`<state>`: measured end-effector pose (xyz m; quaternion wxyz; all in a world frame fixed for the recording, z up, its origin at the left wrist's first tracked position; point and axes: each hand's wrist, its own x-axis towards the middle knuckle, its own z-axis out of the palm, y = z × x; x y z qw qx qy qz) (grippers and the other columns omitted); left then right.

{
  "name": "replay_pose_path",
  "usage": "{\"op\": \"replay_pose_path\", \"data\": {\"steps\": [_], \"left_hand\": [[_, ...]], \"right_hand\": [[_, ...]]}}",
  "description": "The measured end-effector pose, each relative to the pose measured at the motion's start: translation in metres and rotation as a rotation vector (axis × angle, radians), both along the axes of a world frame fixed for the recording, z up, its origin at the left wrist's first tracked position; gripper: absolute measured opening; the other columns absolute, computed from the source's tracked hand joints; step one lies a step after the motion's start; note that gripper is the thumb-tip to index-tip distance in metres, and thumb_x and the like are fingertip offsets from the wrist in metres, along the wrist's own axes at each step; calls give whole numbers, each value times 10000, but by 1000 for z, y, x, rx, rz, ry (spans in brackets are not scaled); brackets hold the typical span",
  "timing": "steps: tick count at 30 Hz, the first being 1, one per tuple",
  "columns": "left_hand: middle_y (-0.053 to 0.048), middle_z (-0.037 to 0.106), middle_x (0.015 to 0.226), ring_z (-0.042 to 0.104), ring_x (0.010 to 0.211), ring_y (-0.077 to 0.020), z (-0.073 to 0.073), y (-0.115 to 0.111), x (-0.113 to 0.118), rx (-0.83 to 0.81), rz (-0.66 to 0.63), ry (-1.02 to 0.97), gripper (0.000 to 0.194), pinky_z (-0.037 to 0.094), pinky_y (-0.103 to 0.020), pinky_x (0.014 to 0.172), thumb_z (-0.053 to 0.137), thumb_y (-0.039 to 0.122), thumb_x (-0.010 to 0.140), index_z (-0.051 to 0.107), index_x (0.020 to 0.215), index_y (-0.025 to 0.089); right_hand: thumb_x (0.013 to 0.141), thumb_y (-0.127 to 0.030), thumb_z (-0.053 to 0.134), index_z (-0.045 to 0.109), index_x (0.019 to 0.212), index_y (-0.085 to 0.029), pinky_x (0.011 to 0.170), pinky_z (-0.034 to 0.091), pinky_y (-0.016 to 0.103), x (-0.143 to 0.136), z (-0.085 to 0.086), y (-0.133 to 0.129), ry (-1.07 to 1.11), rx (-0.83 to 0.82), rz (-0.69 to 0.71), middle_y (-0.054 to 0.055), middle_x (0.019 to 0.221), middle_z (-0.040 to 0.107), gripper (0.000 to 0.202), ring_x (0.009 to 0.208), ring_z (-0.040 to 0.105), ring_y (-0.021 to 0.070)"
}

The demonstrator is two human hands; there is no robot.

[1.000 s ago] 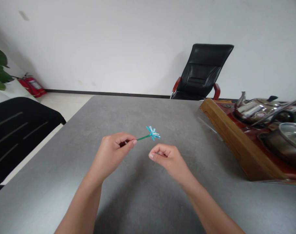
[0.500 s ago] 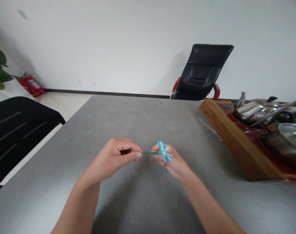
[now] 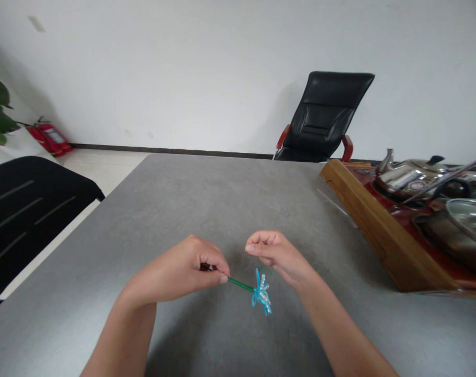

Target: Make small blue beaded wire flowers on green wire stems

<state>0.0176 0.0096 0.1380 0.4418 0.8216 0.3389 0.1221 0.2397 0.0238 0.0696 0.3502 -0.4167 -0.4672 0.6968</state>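
Observation:
My left hand (image 3: 201, 269) pinches the green stem of a beaded flower (image 3: 262, 293) between thumb and fingertips. The flower's head has bright blue looped petals and pearly white bead strands, and it points right and slightly down above the table. Beside and above the flower head is my right hand (image 3: 273, 251), apart from it, with thumb and forefinger pressed together. Whatever lies in that pinch is too fine to make out. A faint green thread-like line (image 3: 270, 270) shows just below the right fingers.
The grey table (image 3: 206, 193) spreads beneath both hands. At right, a wooden tea tray (image 3: 363, 230) carries a steel kettle (image 3: 412, 175) and a glass-lidded pot (image 3: 453, 228). One black chair (image 3: 328, 110) stands behind the table, another (image 3: 37, 209) at left. A fire extinguisher (image 3: 52, 139) sits by the wall.
The flower head has swung down, tilting the stem, as my left hand shifted slightly lower. My right hand has come off the stem and now sits above the flower, fingers pinched.

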Motion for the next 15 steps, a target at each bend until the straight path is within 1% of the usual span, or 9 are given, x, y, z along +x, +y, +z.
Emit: {"op": "replay_pose_path", "data": {"steps": [4, 7, 9, 11, 15], "left_hand": [[22, 623, 667, 549, 609, -87, -2, 0, -1, 36, -16, 69, 182, 370, -178, 579, 537, 151, 846, 699, 761, 158], [28, 623, 664, 542, 605, -84, -3, 0, -1, 61, -24, 102, 183, 358, -181, 577, 532, 150, 845, 696, 763, 162], [27, 633, 671, 542, 606, -85, -4, 0, -2, 81, -13, 126, 186, 352, -184, 578, 529, 152, 845, 699, 771, 168], [24, 649, 690, 548, 616, -90, -5, 0, -2, 102, 0, 149, 190, 351, -188, 583, 526, 155, 844, 705, 783, 176], [14, 667, 717, 563, 633, -102, -6, 0, -2, 136, 40, 177, 198, 358, -196, 599, 519, 168, 846, 710, 795, 187]], "right_hand": [[697, -321, 707, 644, 697, -148, 437, 124, 232, 0, 10, -3, -68, 71, -34, -72, 513, 421, 184, 445, 226, 52], [701, -316, 704, 652, 690, -154, 473, 203, 224, -1, 17, -6, -108, 150, -64, -51, 554, 474, 171, 492, 304, 63], [709, -318, 700, 655, 692, -159, 507, 240, 227, -1, 21, -9, -137, 204, -81, -44, 571, 483, 166, 523, 343, 72], [726, -330, 692, 655, 701, -165, 511, 238, 232, -2, 24, -13, -183, 254, -90, -50, 554, 447, 171, 526, 339, 78], [771, -353, 657, 654, 722, -172, 475, 194, 236, -3, 33, -21, -268, 340, -85, -67, 517, 337, 188, 492, 274, 79]]}}
